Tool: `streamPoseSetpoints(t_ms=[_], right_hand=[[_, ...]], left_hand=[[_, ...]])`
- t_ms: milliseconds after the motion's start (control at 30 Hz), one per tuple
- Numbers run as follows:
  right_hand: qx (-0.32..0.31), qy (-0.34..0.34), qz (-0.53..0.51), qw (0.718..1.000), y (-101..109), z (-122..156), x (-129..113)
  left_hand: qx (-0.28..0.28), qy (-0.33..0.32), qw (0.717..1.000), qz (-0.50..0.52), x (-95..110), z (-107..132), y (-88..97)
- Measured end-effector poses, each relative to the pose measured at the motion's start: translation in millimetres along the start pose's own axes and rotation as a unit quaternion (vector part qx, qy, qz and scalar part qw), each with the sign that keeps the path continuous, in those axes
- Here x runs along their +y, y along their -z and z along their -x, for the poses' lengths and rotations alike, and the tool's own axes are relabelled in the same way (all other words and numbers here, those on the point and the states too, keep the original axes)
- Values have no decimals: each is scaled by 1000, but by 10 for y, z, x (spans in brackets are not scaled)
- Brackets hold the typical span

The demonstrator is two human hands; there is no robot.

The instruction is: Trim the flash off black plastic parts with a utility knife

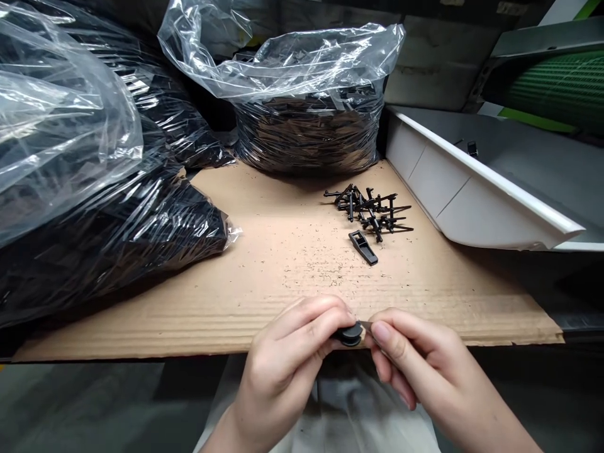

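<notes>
At the front edge of the cardboard, my left hand [290,358] is closed around a small black plastic part [350,335]. Only the part's rounded, grooved end shows; my fingers cover the rest. My right hand [418,358] pinches a thin, dark, blade-like piece [365,325] between thumb and forefinger. Its tip meets the black part's rounded end, and most of it is hidden in the fingers. Farther forward lies a black plastic clip-like part [363,247] with a square opening. Just behind it is a tangled pile of thin black plastic pieces [372,211].
Black shavings dot the cardboard sheet [264,251]. Clear plastic bags full of black parts stand at the left [108,214] and at the back [311,126]. A light grey tray [472,189] with a raised wall borders the right, a small black piece [472,148] inside.
</notes>
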State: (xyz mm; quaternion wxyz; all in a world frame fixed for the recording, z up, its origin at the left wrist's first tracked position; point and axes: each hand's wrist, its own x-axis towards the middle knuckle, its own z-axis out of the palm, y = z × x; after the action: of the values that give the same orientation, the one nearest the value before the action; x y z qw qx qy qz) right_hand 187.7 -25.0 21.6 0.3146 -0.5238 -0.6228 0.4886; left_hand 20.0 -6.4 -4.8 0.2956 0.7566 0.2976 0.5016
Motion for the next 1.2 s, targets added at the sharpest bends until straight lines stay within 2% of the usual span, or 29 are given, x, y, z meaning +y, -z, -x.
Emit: streamPoseSetpoints(t_ms=[133,233,333,433,533,633,700,733,833,900,1000,1200], right_hand=[[-40,-29,-27,998,49,-27,-14],[-114,-68,-53,990,144,-79,-53],[-177,-73,-64,979,250,-166,-68],[-239,-86,-115,960,309,-249,-48],[-321,-120,-155,927,307,-264,-41],[-336,-126,-164,919,287,-191,-57],[-279,-105,-177,938,277,-116,-57],[-227,-89,-177,953,269,-78,-47],[-1,-35,-101,994,209,12,30],[115,17,-14,993,139,44,102],[176,94,47,979,26,54,183],[224,193,77,952,-131,53,232]], left_hand=[[-9,8,1000,1,-1,2,3],[-11,21,1000,12,8,1,18],[-29,46,998,39,24,2,44],[-45,70,994,67,36,2,65],[-32,75,994,66,34,-10,72],[-22,73,996,54,29,-21,79],[-19,86,995,54,28,-14,85],[-19,105,993,58,28,-7,86],[-26,210,970,123,25,12,70],[-27,276,942,191,28,8,48],[-18,320,916,241,42,-23,24],[-3,340,904,260,72,-75,29]])
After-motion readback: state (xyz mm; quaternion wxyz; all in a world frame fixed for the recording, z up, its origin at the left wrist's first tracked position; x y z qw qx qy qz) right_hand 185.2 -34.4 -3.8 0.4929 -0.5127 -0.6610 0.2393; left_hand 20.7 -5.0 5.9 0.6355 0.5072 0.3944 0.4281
